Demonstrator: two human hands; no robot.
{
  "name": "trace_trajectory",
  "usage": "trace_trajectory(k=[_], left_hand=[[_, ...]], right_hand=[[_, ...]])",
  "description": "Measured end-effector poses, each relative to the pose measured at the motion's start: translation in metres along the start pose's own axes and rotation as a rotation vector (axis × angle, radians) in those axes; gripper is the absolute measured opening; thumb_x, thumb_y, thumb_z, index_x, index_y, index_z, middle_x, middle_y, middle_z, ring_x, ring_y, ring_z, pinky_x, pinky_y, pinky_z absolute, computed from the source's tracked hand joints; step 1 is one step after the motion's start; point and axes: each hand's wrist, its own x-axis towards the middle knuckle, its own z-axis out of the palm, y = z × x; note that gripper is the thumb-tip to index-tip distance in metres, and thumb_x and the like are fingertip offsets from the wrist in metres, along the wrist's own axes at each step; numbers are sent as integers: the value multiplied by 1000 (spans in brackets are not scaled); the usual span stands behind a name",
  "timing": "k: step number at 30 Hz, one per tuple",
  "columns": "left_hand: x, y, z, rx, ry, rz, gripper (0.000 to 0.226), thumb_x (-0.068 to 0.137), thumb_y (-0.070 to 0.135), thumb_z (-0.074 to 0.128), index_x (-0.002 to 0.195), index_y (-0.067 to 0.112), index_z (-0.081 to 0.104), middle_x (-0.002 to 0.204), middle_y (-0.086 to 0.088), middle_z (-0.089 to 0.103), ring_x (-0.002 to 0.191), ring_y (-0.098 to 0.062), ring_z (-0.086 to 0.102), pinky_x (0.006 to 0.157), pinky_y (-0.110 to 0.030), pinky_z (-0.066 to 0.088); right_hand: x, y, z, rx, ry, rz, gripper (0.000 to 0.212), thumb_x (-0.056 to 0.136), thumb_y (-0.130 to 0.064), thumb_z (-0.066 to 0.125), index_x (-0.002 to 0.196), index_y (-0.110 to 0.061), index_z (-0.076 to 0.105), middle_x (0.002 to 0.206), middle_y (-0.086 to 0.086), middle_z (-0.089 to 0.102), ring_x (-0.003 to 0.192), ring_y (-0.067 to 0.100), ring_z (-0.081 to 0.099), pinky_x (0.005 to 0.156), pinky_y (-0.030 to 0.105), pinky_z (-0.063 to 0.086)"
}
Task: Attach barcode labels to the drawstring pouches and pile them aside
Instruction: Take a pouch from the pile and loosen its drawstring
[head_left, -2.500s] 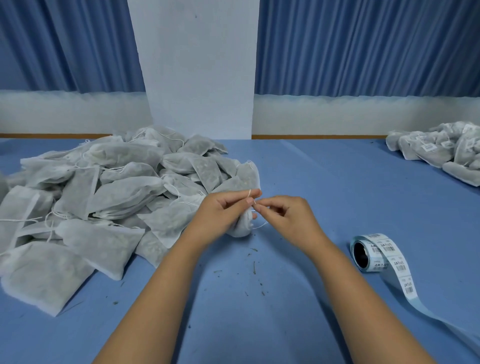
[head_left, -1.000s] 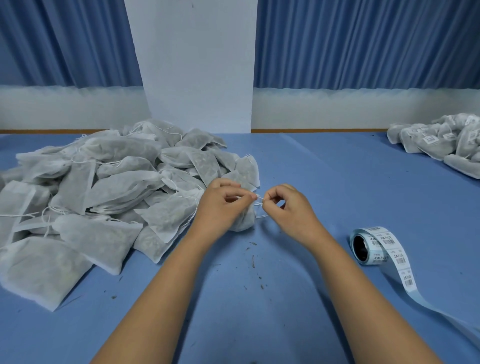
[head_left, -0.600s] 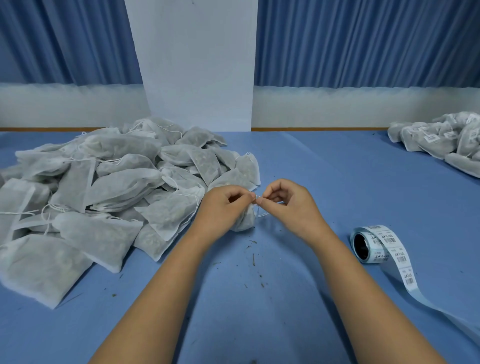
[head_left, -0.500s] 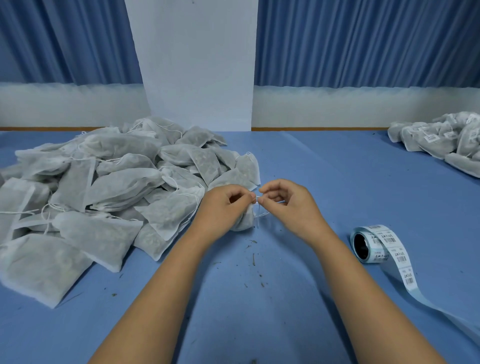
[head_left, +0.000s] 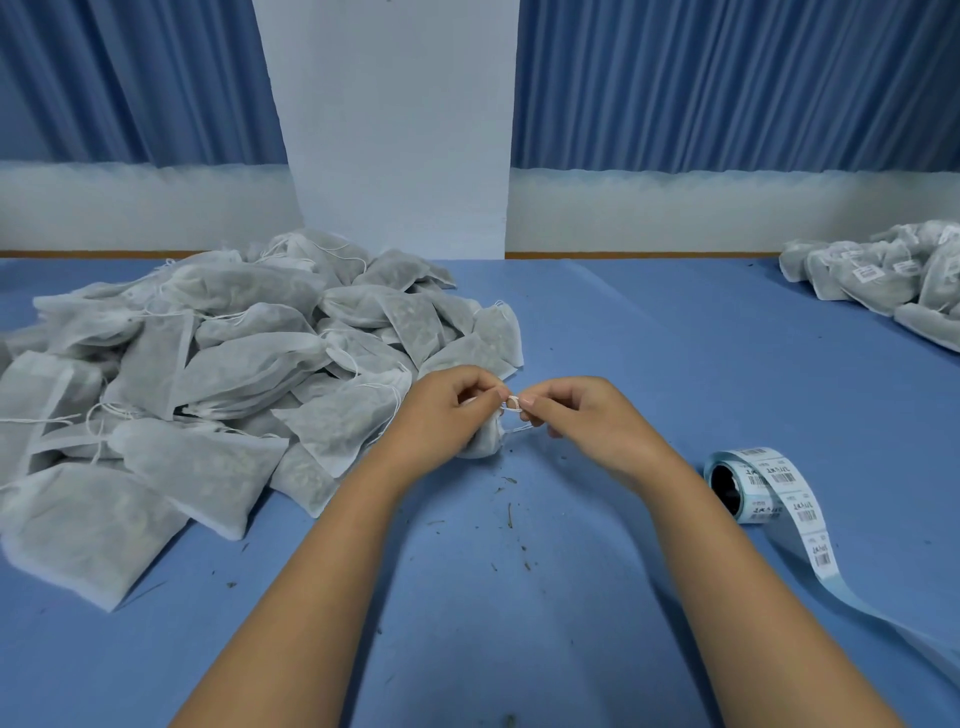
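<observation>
A small white drawstring pouch lies on the blue table at the centre, mostly hidden under my left hand. My left hand holds its neck and pinches the white drawstring. My right hand pinches the same string from the right, and a small loop of it shows between the fingertips. A roll of barcode labels lies right of my right forearm, its strip trailing toward the lower right.
A big heap of unlabelled pouches covers the left of the blue table. A smaller pile of labelled pouches sits at the far right. Dry crumbs lie between my forearms. A white pillar and blue curtains stand behind.
My fingertips have kept working the drawstring between both hands, closing together and forming a small loop. The pouch, label roll and piles have stayed in place.
</observation>
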Motion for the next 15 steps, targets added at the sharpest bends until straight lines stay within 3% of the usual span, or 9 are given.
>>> trace_trajectory(k=[5, 10, 15], left_hand=[[2, -3, -2, 43, -76, -45, 24, 100, 20, 56, 78, 23, 65, 71, 14, 61, 68, -5, 53, 72, -23, 42], [3, -4, -1, -20, -143, -58, 23, 100, 25, 55, 80, 22, 65, 72, 16, 61, 69, -4, 52, 71, -22, 41], [5, -6, -3, -51, -160, -88, 26, 102, 26, 53, 79, 28, 66, 65, 24, 62, 63, 4, 52, 67, -16, 40]], right_hand=[[0, 2, 4, -119, 103, -94, 18, 93, -21, 65, 79, -28, 74, 71, -19, 67, 66, -4, 55, 64, 8, 39], [1, 2, 8, -106, 168, -163, 11, 91, -12, 67, 88, -20, 74, 81, -15, 72, 76, -4, 63, 71, 8, 43], [-2, 0, 9, -56, 184, -233, 28, 87, -1, 64, 78, -26, 69, 76, -18, 70, 76, -1, 63, 70, 12, 46]])
